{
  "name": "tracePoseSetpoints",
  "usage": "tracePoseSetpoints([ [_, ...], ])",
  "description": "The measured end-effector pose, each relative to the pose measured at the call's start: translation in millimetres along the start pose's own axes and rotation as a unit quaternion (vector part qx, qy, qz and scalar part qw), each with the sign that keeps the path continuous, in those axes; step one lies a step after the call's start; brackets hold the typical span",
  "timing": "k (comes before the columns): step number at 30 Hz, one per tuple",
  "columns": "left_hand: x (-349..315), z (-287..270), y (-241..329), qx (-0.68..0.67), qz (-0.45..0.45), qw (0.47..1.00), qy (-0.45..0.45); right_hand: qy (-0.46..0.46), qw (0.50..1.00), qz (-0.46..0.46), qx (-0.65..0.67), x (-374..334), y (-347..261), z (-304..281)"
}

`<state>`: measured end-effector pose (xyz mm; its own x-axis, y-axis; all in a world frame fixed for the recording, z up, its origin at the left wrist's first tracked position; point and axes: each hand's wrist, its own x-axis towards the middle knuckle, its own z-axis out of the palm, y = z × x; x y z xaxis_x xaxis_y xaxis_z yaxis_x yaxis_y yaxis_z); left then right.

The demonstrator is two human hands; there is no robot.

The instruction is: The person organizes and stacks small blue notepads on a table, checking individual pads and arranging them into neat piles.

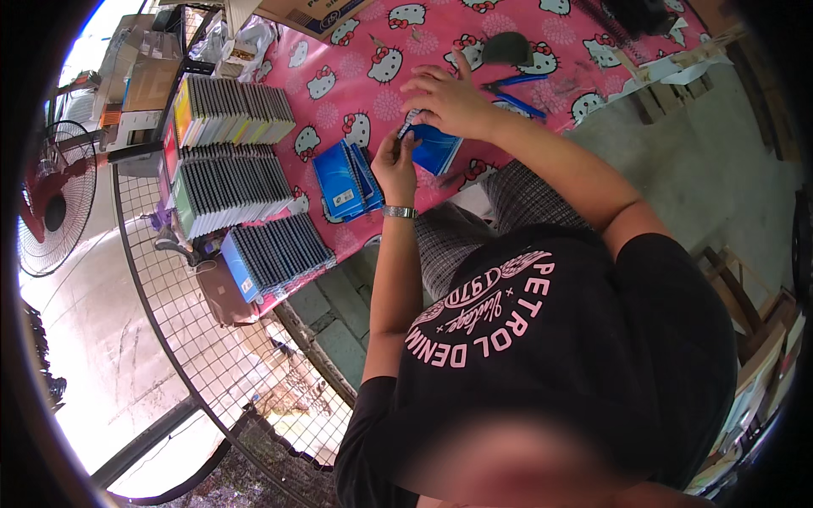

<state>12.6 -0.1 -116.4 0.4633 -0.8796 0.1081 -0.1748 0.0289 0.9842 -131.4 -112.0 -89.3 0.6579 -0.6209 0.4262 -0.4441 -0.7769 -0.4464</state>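
A blue spiral notebook (437, 152) is between my hands at the table's near edge, its coil edge tilted up towards the left. My left hand (396, 162), with a metal watch on the wrist, pinches the lower end of the coil (408, 124). From the right, my right hand (449, 103) reaches across the notebook's top, fingers curved around the coil's upper end and the outermost finger raised. Its thumb is mostly hidden. Left of my left hand lie a few blue notebooks (339, 179), loosely overlapping. Blue-handled pliers (518, 95) rest beyond my right wrist.
Rows of spiral notebooks (233, 186) stand packed along the table's left side. A dark green rounded object (506, 49) sits past the pliers. A cardboard box (309, 15) is at the far edge. A red fan (56, 199) and wire mesh (182, 313) stand left of the pink table cover (326, 110).
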Motion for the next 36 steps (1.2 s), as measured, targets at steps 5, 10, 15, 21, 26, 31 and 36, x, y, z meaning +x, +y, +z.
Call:
tracePoseSetpoints([
  [5, -4.2, 6.3, 2.7, 0.05, 0.082, 0.993, 0.072, 0.109, 0.988, 0.056, 0.093, -16.6, -41.1, -0.8],
  [10, -5.9, 10.4, 38.6, 0.277, 0.195, 0.931, 0.132, 0.181, 0.974, 0.079, 0.108, -12.3, -57.5, -3.5],
  [15, -9.4, -2.8, 55.3, 0.311, 0.242, 0.906, 0.152, 0.192, 0.955, 0.118, 0.191, -11.9, -80.1, -3.6],
  [21, -9.1, -29.3, 68.0, 0.429, 0.394, 0.807, 0.102, -0.043, 0.637, 0.382, 0.669, -7.1, -92.5, 13.4],
  [26, -13.9, -92.2, 55.6, 0.108, 0.097, 0.95, 0.276, 0.037, 0.892, 0.108, 0.438, 5.8, -31.8, -32.1],
  [31, -42.0, -164.2, -7.5, 0.171, -0.051, 0.927, 0.329, 0.127, 0.888, 0.346, -0.275, -30.5, 177.5, -113.6],
  [36, -33.0, -129.6, 2.7, 0.539, 0.056, 0.783, 0.306, -0.008, 0.861, 0.315, -0.4, -118.7, 281.2, -136.2],
])
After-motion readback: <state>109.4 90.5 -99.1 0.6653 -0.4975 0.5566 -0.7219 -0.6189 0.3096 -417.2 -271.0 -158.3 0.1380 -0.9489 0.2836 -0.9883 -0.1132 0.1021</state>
